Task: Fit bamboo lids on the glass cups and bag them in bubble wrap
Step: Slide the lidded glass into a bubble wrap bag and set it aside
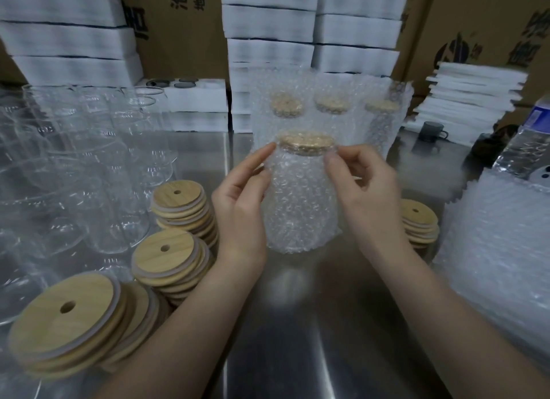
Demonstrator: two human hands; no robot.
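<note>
Bagging is in hand: left hand (241, 199) presses flat on the bubble bag (300, 217), right hand (366, 190) pinches it below the lid (306, 142); next probably needs closing the top.

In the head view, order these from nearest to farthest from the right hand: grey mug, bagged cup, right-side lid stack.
1. The bagged cup, pinched by the right hand, centre.
2. The lid stack, just to its right.
3. The grey mug, far back right.
</note>
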